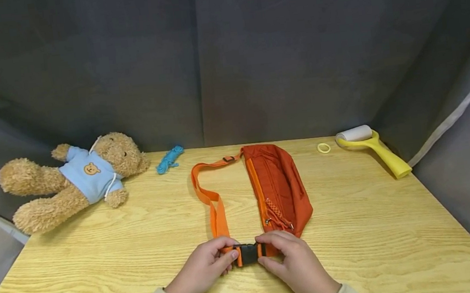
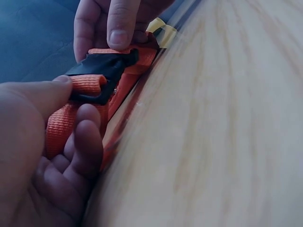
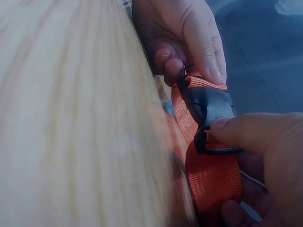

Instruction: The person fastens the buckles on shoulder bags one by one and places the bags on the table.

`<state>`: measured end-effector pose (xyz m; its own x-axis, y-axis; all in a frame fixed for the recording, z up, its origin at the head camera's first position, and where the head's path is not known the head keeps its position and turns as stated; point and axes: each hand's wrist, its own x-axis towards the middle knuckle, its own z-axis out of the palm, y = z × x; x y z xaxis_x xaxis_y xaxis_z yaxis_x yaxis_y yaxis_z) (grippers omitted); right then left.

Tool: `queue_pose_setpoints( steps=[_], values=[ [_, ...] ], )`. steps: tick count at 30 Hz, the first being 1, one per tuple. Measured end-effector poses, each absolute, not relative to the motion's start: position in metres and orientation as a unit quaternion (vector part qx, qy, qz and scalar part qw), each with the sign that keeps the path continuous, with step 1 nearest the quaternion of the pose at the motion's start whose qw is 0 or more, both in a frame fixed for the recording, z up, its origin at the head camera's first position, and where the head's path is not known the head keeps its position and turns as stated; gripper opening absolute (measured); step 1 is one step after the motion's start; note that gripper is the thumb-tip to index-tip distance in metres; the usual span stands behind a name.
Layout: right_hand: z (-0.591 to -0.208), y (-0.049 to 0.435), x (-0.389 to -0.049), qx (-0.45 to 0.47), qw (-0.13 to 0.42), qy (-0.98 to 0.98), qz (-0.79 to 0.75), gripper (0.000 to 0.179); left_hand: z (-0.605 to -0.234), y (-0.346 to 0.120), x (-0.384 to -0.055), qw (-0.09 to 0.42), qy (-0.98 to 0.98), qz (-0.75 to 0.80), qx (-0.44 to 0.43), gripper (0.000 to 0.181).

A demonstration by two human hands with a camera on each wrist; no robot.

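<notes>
An orange-red waist bag lies on the table with its orange strap looped out to the left. At the near end, both halves of its black buckle are joined between my hands. My left hand pinches the buckle's left end and the webbing there, thumb on top. On the other side my right hand pinches the right end between thumb and fingers. In the left wrist view the buckle is held tilted beside the tabletop. The right wrist view shows orange webbing threaded through the buckle's end.
A teddy bear in a blue top lies at the back left, with a bundle of blue cord beside it. At the back right are a small yellow ring and a yellow-handled lint roller. Dark curtains stand behind the table.
</notes>
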<state>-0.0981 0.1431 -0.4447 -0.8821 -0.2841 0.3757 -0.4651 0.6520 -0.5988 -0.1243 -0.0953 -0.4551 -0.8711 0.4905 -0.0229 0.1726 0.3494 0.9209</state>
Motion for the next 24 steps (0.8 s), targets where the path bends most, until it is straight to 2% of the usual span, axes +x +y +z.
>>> queue_pose_setpoints(
  steps=[24],
  values=[
    [-0.4413,0.1412,-0.0988,0.221,0.122,-0.907,0.337,0.027,-0.4551,-0.0934,-0.1251,0.118,0.818,0.505,0.25,0.013]
  ],
)
